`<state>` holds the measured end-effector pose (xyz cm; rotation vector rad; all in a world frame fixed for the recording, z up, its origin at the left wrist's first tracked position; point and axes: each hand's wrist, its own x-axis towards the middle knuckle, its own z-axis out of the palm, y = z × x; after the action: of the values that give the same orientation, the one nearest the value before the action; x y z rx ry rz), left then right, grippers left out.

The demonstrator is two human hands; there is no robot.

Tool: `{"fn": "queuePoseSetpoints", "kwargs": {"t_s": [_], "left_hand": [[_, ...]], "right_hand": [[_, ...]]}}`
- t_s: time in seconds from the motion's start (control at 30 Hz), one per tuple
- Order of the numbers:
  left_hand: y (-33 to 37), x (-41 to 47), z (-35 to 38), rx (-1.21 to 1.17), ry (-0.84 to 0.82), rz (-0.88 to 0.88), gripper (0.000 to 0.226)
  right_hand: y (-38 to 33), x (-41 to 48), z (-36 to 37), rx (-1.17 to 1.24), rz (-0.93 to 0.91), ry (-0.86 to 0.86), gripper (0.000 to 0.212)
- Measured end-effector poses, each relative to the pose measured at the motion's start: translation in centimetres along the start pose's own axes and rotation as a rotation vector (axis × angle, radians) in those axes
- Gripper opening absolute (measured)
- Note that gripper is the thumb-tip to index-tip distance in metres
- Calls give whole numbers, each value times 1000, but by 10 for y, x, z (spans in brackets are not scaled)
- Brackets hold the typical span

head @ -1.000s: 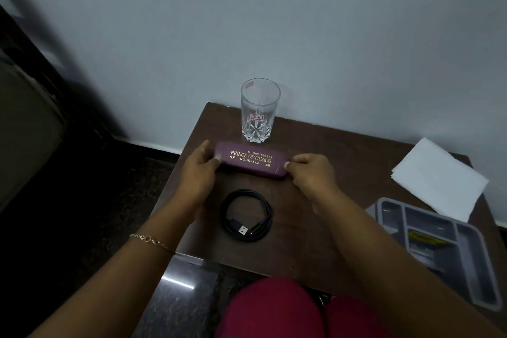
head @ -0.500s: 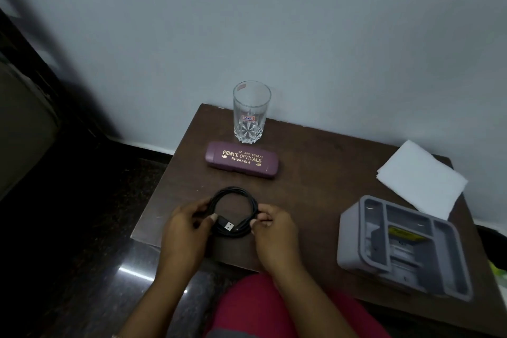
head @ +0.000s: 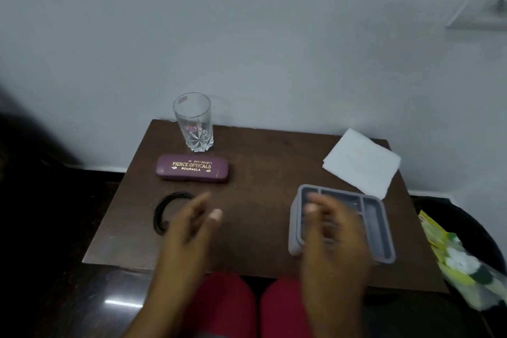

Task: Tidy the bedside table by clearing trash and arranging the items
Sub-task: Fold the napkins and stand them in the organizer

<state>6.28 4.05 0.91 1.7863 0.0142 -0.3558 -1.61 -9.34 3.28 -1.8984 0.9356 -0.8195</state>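
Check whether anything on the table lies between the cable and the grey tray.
Nothing visible does. Bare table lies between the cable, partly behind the left hand, and the tray, partly behind the right hand. The case sits farther back, off that line.

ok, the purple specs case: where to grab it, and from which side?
Take the specs case across its narrow width, from above: thumb on the near long edge, fingers on the far one. It lies flat on the table, long axis left to right. The glass stands close behind its middle, so probably grip nearer the right end.
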Motion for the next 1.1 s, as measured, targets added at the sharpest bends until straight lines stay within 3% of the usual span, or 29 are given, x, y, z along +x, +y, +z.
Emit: {"fn": "queuePoseSetpoints", "kwargs": {"t_s": [0.1, 0.2, 0.3, 0.4, 0.57, 0.63, 1.0, 1.1], "left_hand": [[11, -19, 47, -114, -165, -83, 34], [9, -28, 79, -100, -249, -110, 36], [4, -28, 96, -132, -321, -136, 27], [3, -25, 101, -131, -355, -51, 30], [18, 11, 93, -45, -238, 115, 35], [22, 37, 90, 22, -187, 152, 27], [51, 99, 84, -9, -167, 19, 31], [47, 95, 88, 121, 24, 144, 33]], "right_hand": [[27, 25, -55, -46, 146, 267, 32], [62, 33, -73, 45, 410, 145, 40], [78, 30, -70, 138, 512, -43, 33], [77, 27, -62, 176, 493, -108, 33], [56, 50, -34, 176, 373, -139, 33], [50, 68, -16, 191, 336, -190, 32], [49, 124, 51, 97, 217, -270, 25], [55, 126, 48, 74, 239, -246, 33]]}}
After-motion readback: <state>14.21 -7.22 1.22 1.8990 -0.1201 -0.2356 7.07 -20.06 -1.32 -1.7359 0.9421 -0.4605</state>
